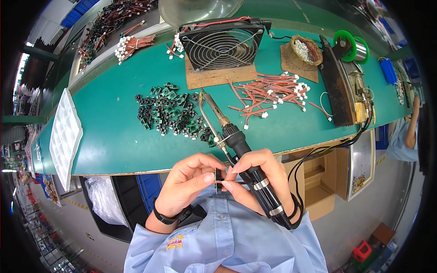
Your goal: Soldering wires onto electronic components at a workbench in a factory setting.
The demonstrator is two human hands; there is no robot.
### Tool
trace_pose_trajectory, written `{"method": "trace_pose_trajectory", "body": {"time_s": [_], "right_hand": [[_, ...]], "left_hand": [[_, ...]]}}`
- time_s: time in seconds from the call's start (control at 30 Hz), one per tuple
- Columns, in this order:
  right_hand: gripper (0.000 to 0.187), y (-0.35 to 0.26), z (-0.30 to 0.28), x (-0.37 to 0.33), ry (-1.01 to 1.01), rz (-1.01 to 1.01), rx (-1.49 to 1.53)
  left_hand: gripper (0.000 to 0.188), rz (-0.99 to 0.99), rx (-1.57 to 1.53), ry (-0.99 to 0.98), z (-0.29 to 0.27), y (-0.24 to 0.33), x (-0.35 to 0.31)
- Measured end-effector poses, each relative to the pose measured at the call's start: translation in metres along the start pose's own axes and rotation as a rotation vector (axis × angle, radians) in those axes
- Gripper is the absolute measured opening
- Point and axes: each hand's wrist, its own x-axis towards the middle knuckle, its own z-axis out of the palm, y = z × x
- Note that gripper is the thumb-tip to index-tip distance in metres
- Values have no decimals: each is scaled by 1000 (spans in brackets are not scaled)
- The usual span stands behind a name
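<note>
In front of my chest, my left hand [189, 182] pinches a small black circuit-board part [218, 180] between thumb and fingers. My right hand [264, 175] grips a black-handled soldering iron [236, 139], whose metal tip points away over the table. A thin metal tube is clamped along the iron. The right thumb and a finger also meet at the part, where a short bit of red wire shows; the rest is hidden by my fingers. Beyond the iron's left side lies a heap of small black and green circuit-board parts [166, 111].
Red-and-black wires with white connectors [273, 93] lie at centre right on the green table [118, 150]. Behind them stands a black fan [223, 49]. A basket [307, 51], a solder spool [361, 51] and a dark metal stand [337, 86] are at right; a white moulded tray [66, 136] is at left.
</note>
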Motion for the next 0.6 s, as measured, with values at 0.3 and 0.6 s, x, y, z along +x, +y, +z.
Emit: {"method": "trace_pose_trajectory", "body": {"time_s": [0.3, 0.6], "right_hand": [[35, 0, -1, 1, 4, -25, 8], [32, 3, -4, 0, 50, -45, 3]], "left_hand": [[18, 18, 9, -23, -2, -3, 2], [12, 16, 47, -39, -2, 1, 4]]}}
